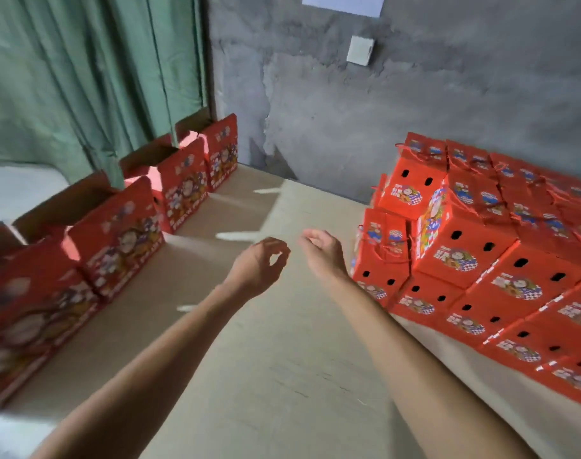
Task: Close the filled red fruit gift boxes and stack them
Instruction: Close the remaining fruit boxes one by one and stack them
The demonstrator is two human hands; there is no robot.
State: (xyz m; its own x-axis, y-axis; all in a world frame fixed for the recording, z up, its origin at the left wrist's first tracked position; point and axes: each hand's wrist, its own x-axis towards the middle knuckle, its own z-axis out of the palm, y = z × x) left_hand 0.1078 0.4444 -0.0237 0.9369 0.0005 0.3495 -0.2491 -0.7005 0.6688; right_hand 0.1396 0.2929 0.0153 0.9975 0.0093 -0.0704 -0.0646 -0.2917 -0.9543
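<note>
Several open red fruit gift boxes point(123, 243) stand in a row along the left side of the cardboard-covered surface point(282, 376), their flaps up. Their insides are hidden from here. On the right, closed red boxes point(464, 256) with string handles and dark vent holes are stacked in stepped layers. My left hand point(261, 263) hovers over the middle of the surface with loosely curled fingers and holds nothing. My right hand point(322, 250) is beside it, fingers relaxed, also holding nothing, a short way left of the stack.
A green curtain point(83, 77) hangs behind the open boxes. A rough grey wall point(398, 111) with a white switch plate point(360, 49) stands at the back. Bare cardboard lies between the two groups of boxes.
</note>
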